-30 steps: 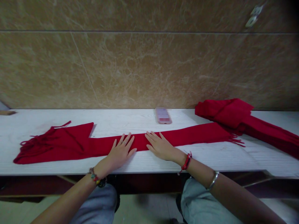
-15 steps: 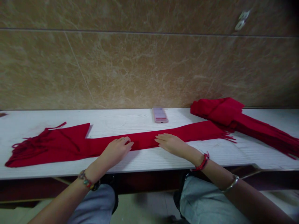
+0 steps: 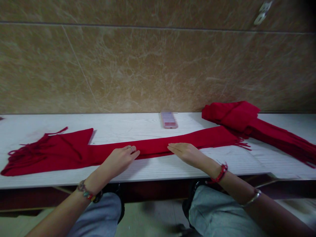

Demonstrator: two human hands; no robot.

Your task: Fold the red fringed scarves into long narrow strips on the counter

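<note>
A long red scarf point(image 3: 153, 144) lies folded into a narrow strip across the white table. Its left end spreads wider, with fringe at the far left; more fringe shows at its right end. My left hand point(image 3: 123, 158), with a ring and a beaded bracelet, has its fingers bent round the strip's near edge left of centre. To the right, my right hand point(image 3: 187, 154) rests on the same strip, fingers stretched out together and pointing left. Its thumb is hidden. Between the hands, a fold line runs along the near edge.
A second red scarf point(image 3: 229, 115), bundled and knotted, lies at the back right, its fringed tail trailing right and touching the strip's end. A phone point(image 3: 169, 120) lies near the brown marbled wall point(image 3: 138, 65). The white table's point(image 3: 148, 172) front edge runs just above my knees.
My right hand has shifted slightly right along the strip, its fingers closer together. My left hand stays at nearly the same place on the scarf. The view has tilted slightly.
</note>
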